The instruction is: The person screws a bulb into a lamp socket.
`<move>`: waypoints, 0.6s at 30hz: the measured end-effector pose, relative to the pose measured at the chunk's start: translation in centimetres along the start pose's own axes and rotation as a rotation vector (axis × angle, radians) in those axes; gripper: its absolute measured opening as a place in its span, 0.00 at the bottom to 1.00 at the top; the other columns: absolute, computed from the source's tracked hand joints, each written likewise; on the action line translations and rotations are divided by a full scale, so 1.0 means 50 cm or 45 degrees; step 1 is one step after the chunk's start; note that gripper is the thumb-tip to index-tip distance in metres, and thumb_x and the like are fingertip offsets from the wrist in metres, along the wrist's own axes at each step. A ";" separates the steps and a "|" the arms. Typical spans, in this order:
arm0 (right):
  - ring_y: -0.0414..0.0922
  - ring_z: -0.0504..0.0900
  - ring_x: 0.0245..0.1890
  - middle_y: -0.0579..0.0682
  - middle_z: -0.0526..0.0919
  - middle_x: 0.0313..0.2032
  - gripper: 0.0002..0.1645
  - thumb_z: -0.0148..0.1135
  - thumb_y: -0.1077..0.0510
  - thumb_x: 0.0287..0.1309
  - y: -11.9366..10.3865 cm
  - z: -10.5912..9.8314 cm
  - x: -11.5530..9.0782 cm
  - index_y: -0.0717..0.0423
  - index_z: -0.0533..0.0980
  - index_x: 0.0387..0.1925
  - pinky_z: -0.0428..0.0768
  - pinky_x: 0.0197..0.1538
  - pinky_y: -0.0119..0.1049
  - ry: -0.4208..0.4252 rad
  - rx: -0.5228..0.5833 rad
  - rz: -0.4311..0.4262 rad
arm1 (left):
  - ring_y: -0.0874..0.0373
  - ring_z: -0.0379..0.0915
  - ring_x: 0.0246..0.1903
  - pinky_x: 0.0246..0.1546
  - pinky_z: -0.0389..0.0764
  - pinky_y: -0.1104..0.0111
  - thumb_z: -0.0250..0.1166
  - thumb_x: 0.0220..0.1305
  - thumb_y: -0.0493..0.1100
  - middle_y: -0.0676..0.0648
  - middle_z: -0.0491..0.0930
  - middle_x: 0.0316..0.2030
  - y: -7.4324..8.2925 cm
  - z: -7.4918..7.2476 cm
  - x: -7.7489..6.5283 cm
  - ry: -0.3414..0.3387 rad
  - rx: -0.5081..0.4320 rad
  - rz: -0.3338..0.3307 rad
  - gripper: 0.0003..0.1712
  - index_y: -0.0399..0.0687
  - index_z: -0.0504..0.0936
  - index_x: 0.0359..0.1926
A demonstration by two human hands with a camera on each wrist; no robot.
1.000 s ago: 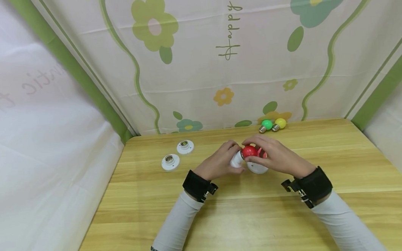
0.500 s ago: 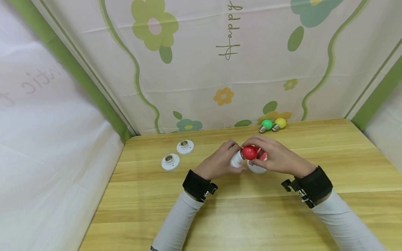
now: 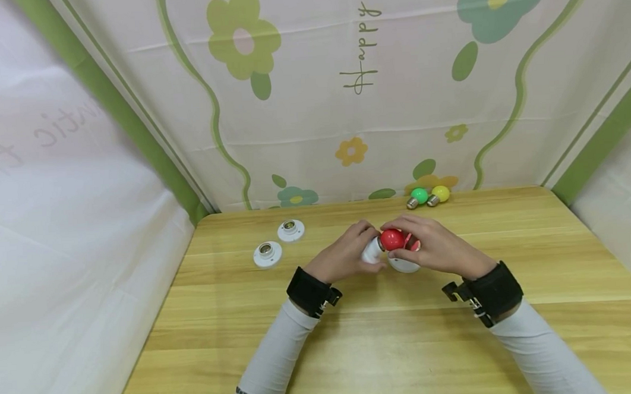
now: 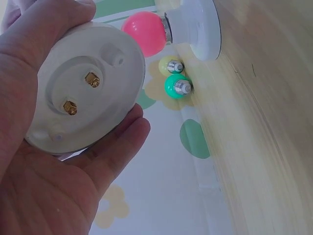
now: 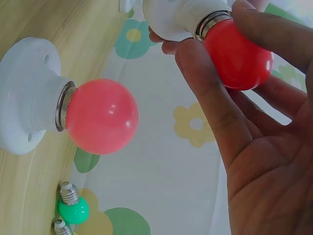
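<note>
My left hand (image 3: 345, 255) holds a white round lamp socket (image 4: 110, 81) by its rim, tilted above the table, its underside with two brass screws facing the left wrist camera. The fingers and thumb of my right hand (image 3: 438, 244) pinch a red light bulb (image 5: 239, 54). That bulb's metal base sits in the mouth of the held socket, with some thread showing. Beneath my right hand, a pink bulb (image 5: 101, 116) is fitted in another white socket (image 5: 36, 105) standing on the table; the right hand partly covers it in the head view.
Two white sockets (image 3: 267, 255) with no bulbs lie at the table's back left. A green bulb (image 3: 419, 195) and a yellow bulb (image 3: 441, 193) lie side by side at the back edge, against a flowered cloth (image 3: 300, 102). The wooden table (image 3: 366, 349) extends toward me.
My right thumb and fingers have shifted slightly around the red bulb, uncovering more of its lower side. The left hand and its socket stay in place.
</note>
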State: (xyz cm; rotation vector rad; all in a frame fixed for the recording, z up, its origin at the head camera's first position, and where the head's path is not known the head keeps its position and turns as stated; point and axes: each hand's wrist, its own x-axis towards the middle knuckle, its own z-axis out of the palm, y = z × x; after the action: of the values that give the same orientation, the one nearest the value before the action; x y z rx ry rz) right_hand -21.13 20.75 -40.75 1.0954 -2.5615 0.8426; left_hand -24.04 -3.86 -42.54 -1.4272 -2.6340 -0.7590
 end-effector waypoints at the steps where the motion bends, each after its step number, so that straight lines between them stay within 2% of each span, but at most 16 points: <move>1: 0.45 0.86 0.50 0.52 0.86 0.54 0.30 0.81 0.57 0.57 0.000 0.000 0.000 0.59 0.81 0.59 0.89 0.48 0.43 -0.002 -0.005 0.002 | 0.57 0.73 0.49 0.48 0.80 0.73 0.79 0.63 0.47 0.44 0.76 0.53 0.000 0.000 0.000 -0.002 0.002 -0.001 0.30 0.38 0.80 0.60; 9: 0.44 0.86 0.47 0.54 0.87 0.53 0.30 0.80 0.54 0.59 0.000 -0.001 0.000 0.60 0.81 0.60 0.89 0.45 0.39 -0.019 -0.032 0.026 | 0.57 0.73 0.49 0.48 0.79 0.74 0.78 0.64 0.49 0.45 0.75 0.54 0.002 -0.002 0.000 -0.019 0.014 -0.016 0.30 0.39 0.79 0.61; 18: 0.42 0.85 0.43 0.54 0.88 0.50 0.27 0.76 0.52 0.64 -0.004 -0.001 -0.001 0.60 0.81 0.60 0.87 0.43 0.36 -0.067 -0.008 0.118 | 0.57 0.73 0.50 0.49 0.79 0.74 0.78 0.64 0.48 0.44 0.75 0.54 0.001 0.001 0.000 -0.024 0.023 -0.012 0.30 0.38 0.79 0.60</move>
State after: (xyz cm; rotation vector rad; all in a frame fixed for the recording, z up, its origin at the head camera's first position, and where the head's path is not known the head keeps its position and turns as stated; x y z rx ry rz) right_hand -20.98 20.70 -40.65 1.0172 -2.6746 0.8373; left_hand -24.01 -3.81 -42.57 -1.4253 -2.6563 -0.7250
